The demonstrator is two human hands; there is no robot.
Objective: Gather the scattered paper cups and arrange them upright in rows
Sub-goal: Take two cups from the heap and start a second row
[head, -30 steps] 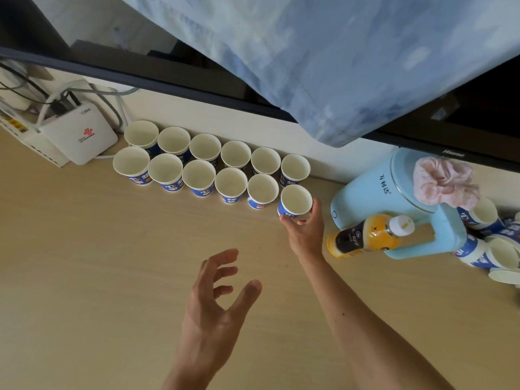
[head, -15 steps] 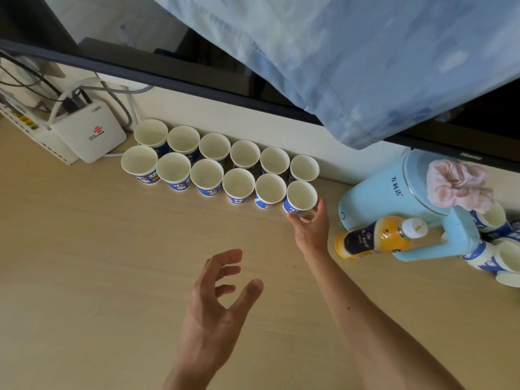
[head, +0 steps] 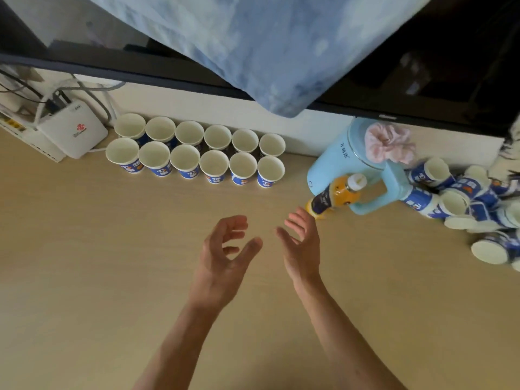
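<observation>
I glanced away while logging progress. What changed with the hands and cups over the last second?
The right hand let go of the front row's end cup and drew back beside the left hand, open. The cup stands upright, finishing that row. The left hand stayed open and empty; the kettle, bottle and tumbled cups on the right kept their places.
</observation>
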